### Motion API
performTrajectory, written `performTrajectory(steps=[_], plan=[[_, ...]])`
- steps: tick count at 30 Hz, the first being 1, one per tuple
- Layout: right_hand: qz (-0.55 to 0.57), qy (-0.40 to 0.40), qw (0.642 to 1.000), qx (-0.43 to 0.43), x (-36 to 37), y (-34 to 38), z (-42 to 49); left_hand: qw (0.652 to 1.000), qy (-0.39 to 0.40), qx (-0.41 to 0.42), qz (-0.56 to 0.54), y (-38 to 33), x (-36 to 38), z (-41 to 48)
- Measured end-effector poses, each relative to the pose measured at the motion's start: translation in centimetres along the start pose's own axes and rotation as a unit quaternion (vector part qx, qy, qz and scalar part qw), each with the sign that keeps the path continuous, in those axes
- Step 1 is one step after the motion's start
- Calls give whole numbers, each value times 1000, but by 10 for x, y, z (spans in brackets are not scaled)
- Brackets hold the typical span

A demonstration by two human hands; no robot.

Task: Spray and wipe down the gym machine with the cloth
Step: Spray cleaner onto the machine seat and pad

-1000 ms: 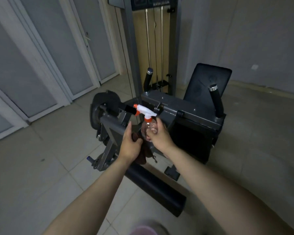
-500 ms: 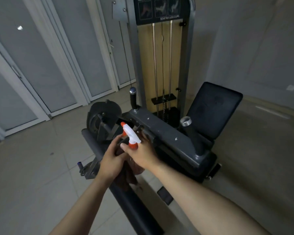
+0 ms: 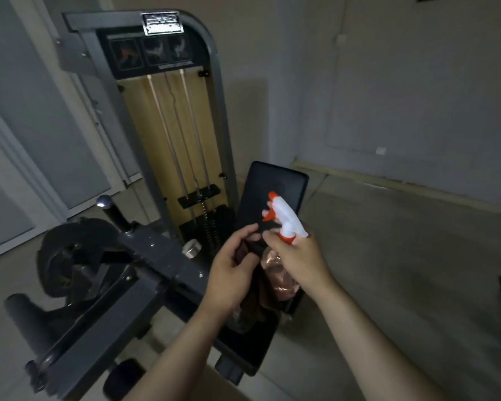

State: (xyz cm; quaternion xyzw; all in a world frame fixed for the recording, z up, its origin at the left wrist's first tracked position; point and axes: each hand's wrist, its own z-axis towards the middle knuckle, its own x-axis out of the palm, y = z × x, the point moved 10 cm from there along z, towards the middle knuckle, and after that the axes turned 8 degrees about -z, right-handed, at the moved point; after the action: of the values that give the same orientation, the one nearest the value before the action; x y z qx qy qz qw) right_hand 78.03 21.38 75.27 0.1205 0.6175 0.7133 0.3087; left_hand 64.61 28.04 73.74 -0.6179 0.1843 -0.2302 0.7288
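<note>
**A:** Where is our spray bottle?

**B:** The clear plastic spray bottle with the white and orange trigger top [image 3: 285, 219] is up in the air, in front of the flat black back pad [image 3: 272, 180]. Our right hand [image 3: 300, 257] is curled round its neck. One finger looks to be at the orange trigger.

**A:** And the cloth?

**B:** The dark brown soft cloth [image 3: 256, 296] hangs down between our two hands, just beside the bottle. Our left hand [image 3: 230, 274] pinches it near the top with bent fingers.

**A:** Where is the machine?

**B:** The big grey metal gym machine [image 3: 162, 256] is right under and behind our hands. Its black seat [image 3: 252, 354] is below the cloth. The tall weight tower with thin rods [image 3: 171, 125] stands at the back, near the grey wall. A fat black leg roll [image 3: 21, 316] sits low on the left.

**A:** What step are we on?

**B:** We think we are getting ready to spray. The orange tip points up at the back pad. We see no wet spots, so we cannot tell if any part is clean yet.

**A:** What do we need next?

**B:** We think we should squeeze the trigger with the tip aimed at the pad. The cloth should stay out of the way of the spray. Then we rub the wet pad with the cloth.
</note>
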Motion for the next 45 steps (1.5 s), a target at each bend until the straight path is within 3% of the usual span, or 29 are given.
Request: performTrajectory(steps=[8, 16, 21, 28, 34, 39, 45], plan=[[11, -62, 990, 126, -84, -99, 34, 988, -17, -144, -57, 110, 83, 64], [10, -21, 983, 184, -95, -172, 139, 969, -78, -209, -104, 182, 136, 177], [8, 29, 980, 196, -73, -205, 236, 963, -154, -195, -104, 201, 117, 253], [-13, 87, 970, 225, -42, -240, 317, 982, -103, -149, 58, 212, 92, 319], [-109, 148, 956, 230, -18, -263, 382, 965, -116, -202, 122, 264, 61, 362], [-132, 192, 945, 229, -8, -287, 432, 947, -189, -256, 47, 302, 56, 395], [-140, 246, 927, 246, -6, -323, 472, 918, -297, -258, -49, 318, 58, 430]])
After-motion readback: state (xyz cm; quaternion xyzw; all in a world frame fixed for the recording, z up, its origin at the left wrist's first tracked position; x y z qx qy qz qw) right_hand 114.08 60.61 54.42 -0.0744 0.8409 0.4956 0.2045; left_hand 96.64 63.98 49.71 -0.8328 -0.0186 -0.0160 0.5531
